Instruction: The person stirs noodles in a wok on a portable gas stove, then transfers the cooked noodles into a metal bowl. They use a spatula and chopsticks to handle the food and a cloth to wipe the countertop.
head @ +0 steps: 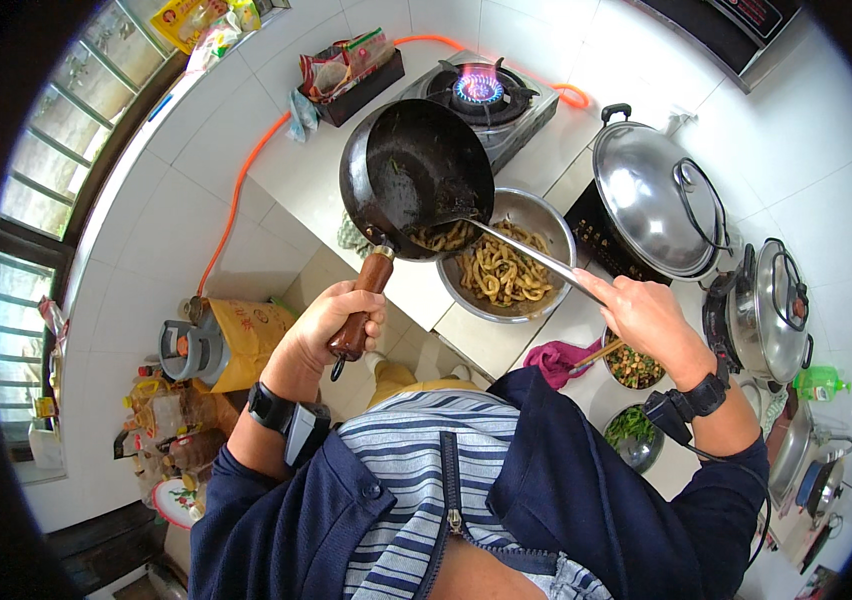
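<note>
My left hand (pixel 347 311) grips the brown wooden handle (pixel 361 306) of a black wok (pixel 407 161). The wok tilts to the right, its rim over a steel bowl (pixel 463 296). Brown cooked strips (pixel 445 237) lie at the wok's lower edge, and more strips (pixel 505 266) fill much of the bowl. In my right hand (pixel 640 315) is the long metal shaft of a cooking spatula (pixel 527 251). Its blade reaches into the wok beside the strips and is partly hidden by them.
A gas stove (pixel 478 86) burns with a blue flame behind the wok. Two lidded steel pots (pixel 651 195) stand at the right. Near my right forearm are a bowl of chopped food (pixel 634 366), a bowl of greens (pixel 632 431) and a magenta cloth (pixel 557 361). A gas cylinder (pixel 193 349) stands left.
</note>
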{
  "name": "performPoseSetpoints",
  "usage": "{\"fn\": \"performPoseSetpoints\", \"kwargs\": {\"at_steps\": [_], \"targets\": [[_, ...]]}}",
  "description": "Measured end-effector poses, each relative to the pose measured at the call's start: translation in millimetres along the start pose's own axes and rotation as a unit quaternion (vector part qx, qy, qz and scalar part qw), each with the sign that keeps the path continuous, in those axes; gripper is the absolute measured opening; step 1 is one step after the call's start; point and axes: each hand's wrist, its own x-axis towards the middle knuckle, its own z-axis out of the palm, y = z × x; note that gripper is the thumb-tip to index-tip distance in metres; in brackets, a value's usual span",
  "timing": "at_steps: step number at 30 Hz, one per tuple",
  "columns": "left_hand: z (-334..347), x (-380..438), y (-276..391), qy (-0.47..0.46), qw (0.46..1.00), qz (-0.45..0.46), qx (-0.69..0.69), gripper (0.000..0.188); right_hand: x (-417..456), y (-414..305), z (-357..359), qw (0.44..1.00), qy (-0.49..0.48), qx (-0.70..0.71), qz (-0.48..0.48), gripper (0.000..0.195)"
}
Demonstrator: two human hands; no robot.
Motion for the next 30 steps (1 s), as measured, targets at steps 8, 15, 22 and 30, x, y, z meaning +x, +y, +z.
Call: {"fn": "performPoseSetpoints", "kwargs": {"at_steps": [8,15,22,30], "targets": [[-0.1,-1.6,1.0,-0.001,1.000,0.000,0.004,0.014,-3.0,-4.9,-2.4,0.999,-0.048,-0.008,0.014,0.062],[-2.0,-2.2,0.7,-0.001,1.000,-0.003,0.011,0.014,10.3,6.2,-18.9,0.995,0.002,-0.087,-0.038,0.054],[-0.4,-5.6,2.1,-0.002,1.000,-0.003,0.021,0.016,41.5,21.1,-53.1,0.994,-0.100,-0.027,-0.030,0.059],[-4.0,-7.3,-0.8,-0.011,0.999,-0.006,0.030,0.016,33.2,30.3,-61.1,0.976,-0.188,0.104,-0.029,0.062]]}}
